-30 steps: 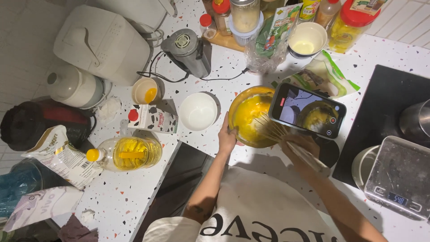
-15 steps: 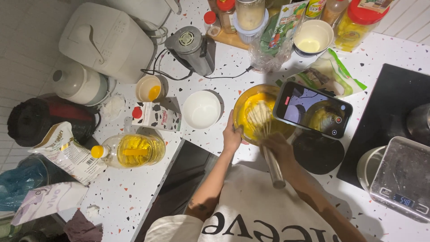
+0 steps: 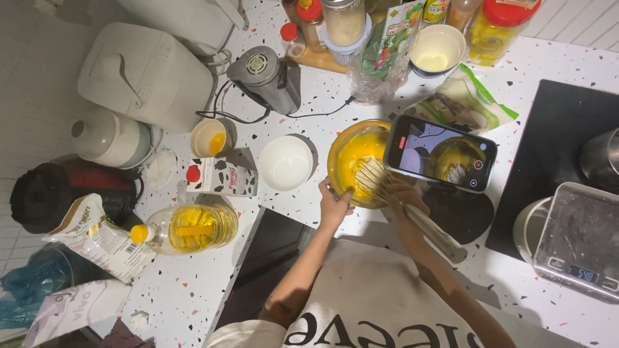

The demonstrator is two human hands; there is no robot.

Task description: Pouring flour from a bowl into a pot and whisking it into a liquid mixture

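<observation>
Yellow batter fills the bowl [image 3: 353,162] mid-counter; left hand [image 3: 333,205] grips its near rim, right hand [image 3: 405,196] is closed round the whisk [image 3: 376,180]. Brace the bowl; whisk shallowly, clear of the phone [image 3: 440,153].

two hands — the left hand [image 3: 333,205] gripping the rim of one glass bowl [image 3: 354,161] of yellow batter, the right hand [image 3: 405,196] closed on one whisk [image 3: 377,182]. one phone [image 3: 440,153] just above the right grip. left of the left grip: one empty white bowl [image 3: 285,162], one milk carton [image 3: 222,177], one small cup [image 3: 209,137] with yolk, one oil bottle [image 3: 187,227] lying on its side. one more white bowl [image 3: 438,49] up beyond the phone. one scale [image 3: 576,241] well to the right — two flour bags [image 3: 97,238] far left.
</observation>
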